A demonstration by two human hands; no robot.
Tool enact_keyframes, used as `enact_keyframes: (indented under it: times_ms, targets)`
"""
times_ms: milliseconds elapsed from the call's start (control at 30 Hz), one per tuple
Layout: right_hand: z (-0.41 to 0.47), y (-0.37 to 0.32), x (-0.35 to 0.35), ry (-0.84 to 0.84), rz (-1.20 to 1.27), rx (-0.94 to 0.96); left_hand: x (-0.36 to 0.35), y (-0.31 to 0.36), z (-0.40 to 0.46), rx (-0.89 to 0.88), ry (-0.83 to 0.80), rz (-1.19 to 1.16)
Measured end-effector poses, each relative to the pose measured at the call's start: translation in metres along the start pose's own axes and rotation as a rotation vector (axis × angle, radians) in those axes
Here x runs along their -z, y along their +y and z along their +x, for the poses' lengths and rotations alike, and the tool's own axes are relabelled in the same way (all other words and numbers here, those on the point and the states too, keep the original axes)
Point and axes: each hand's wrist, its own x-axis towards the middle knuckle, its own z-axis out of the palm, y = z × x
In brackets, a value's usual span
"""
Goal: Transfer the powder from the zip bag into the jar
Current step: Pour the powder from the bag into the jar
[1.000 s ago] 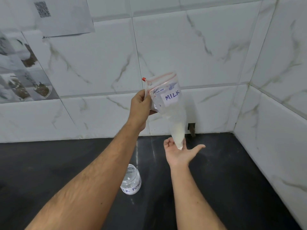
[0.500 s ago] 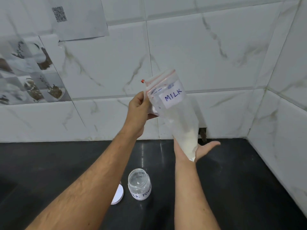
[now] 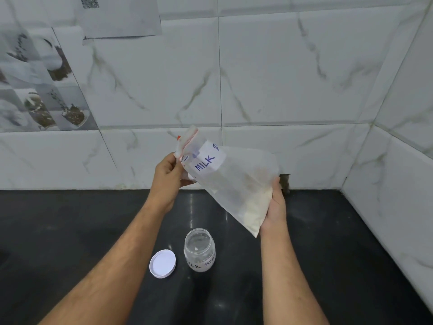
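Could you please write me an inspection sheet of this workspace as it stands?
Surface: dark glossy countertop.
Job's things: zip bag labelled MILK held tilted above the counter, powder in its lower corner; open jar upright, almost empty; white lid beside it on the left.
Clutter: nothing seen.
Grippers: left hand pinches the bag's zip end; right hand holds the lower corner.
Cables: nothing seen.
Surroundings: marbled wall tiles, paper sheet on the wall.

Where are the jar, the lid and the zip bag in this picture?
jar (image 3: 199,250): head view, on its clear side wall.
lid (image 3: 162,263): head view, on its white inner face.
zip bag (image 3: 236,181): head view, on its middle.
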Motion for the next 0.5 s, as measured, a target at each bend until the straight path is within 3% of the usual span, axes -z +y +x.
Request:
enact_keyframes:
  times_ms: [133,333,400,500]
  targets:
    - [0.004,-0.011,-0.003,0.037,-0.082,0.068,0.005,-0.003,0.004,0.019,0.019,-0.079]
    - [0.003,-0.024,-0.020,0.038,-0.543,0.209,0.005,-0.009,0.001,0.058,0.034,-0.264]
    - [0.003,-0.025,-0.028,0.107,-0.617,0.279,0.005,-0.016,0.002,0.063,0.050,-0.263]
    - [0.000,-0.026,-0.036,0.049,-0.733,0.294,0.006,-0.021,0.001,0.083,0.079,-0.275]
